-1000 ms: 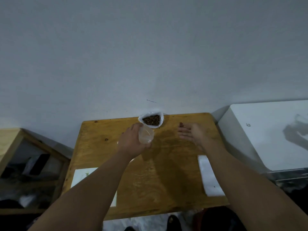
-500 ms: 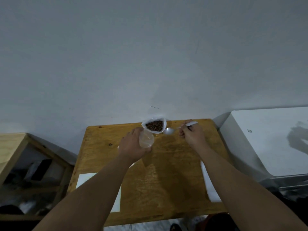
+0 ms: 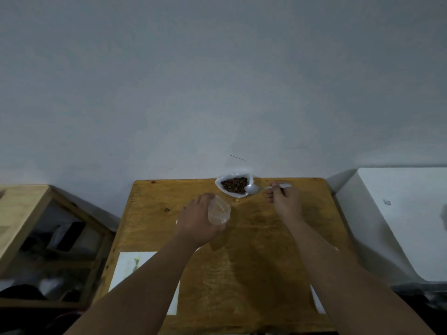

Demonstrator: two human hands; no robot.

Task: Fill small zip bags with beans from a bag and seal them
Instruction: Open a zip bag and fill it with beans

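Since half a second ago, the spoon (image 3: 251, 189) has been brought closer to the bag of beans (image 3: 234, 187). Its bowl was then just beside the bag and is now seen at the rim, on the 3 o'clock side. A second ago the right hand (image 3: 285, 201) was laid flat; now the spoon's thin, pale handle is pinched by its curled fingers. The small zip bag (image 3: 219, 211), clear and limp, is gripped by the left hand (image 3: 199, 221) with its mouth open, near the bag of beans at its 7 o'clock.

The bag of beans, white plastic filled with dark brown beans, stands at the 12 o'clock edge of the surface (image 3: 254, 262), a worn yellow wooden top. White paper sheets (image 3: 135, 269) lie at 7 and 5 o'clock, partly covered by the forearms. A wooden shelf (image 3: 36, 213) is seen at 9 o'clock, a white box (image 3: 399, 213) at 3 o'clock, and a grey wall (image 3: 217, 81) behind.
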